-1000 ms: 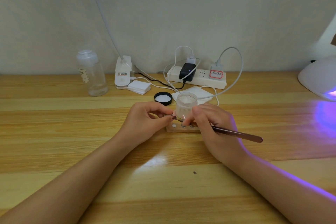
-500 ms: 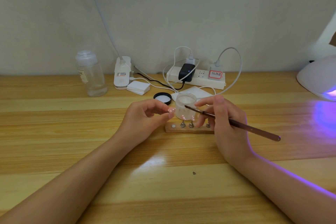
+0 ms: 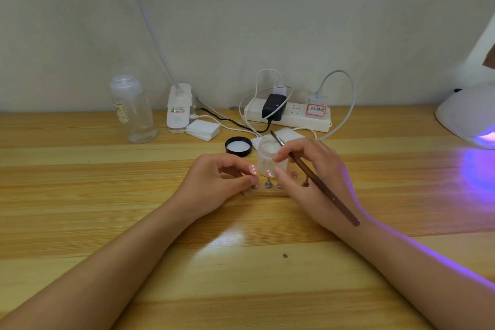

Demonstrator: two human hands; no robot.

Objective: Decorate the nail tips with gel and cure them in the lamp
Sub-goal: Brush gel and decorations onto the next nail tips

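While the brush [image 3: 316, 179] is pinched between thumb and fingers of the right hand [image 3: 316, 182], bristles raised over the open gel jar [image 3: 269, 154], a nail tip [image 3: 252, 169] is pinched by the fingertips of the left hand [image 3: 214, 185] just beside the jar. Each grip is thus closed on its own thing. Directly below the hands, the wooden holder [image 3: 263, 192] is seen with small metal pegs standing in a row; another tip [image 3: 270, 175] appears mounted there, though the pegs further right are partly hidden. The nail tip can be judged very light, thin and springy, smooth enough to slip, and best held by its edges or by its peg so that wet gel is not smeared. The jar's black lid [image 3: 238, 146] lies just behind on the surface [image 3: 107, 209]. The curing lamp [image 3: 471, 118], glowing violet, stands well apart at the far right; a power strip [image 3: 288, 115] and a clear bottle [image 3: 133, 110] are set against the wall.
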